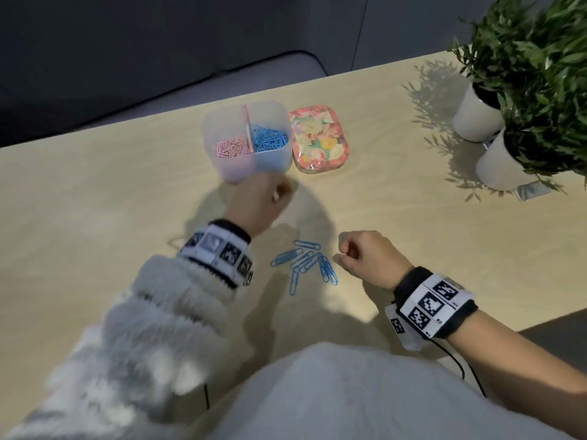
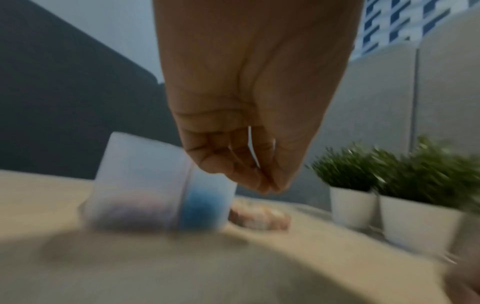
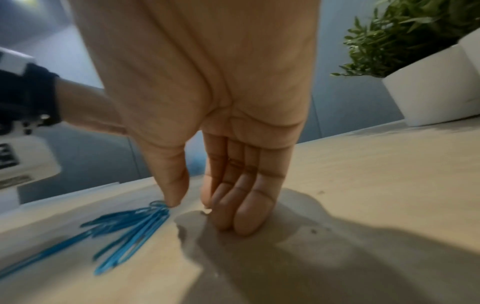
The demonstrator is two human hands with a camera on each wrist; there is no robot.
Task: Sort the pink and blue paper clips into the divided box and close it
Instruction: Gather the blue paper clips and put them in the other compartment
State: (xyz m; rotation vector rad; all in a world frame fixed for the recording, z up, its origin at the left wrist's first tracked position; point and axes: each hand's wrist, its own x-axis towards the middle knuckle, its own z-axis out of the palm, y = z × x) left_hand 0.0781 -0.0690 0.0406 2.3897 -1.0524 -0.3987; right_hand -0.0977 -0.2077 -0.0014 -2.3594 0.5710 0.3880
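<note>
The wooden table carries two potted plants at its far right corner; the translucent divided box stands toward the far edge, pink clips left, blue right; its floral lid lies just right; loose blue paper clips sit near the front edge; the left hand, fingertips bunched, whether on a clip I cannot tell, hovers before the box; the right hand rests fingers curled, thumb touching the clips.

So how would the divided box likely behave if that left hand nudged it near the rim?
The divided box looks tall and thin-walled, so probably light and apt to tip or slide. The pink paper clips and blue paper clips fill only its bottom, adding a little ballast. The left hand is close.
</note>
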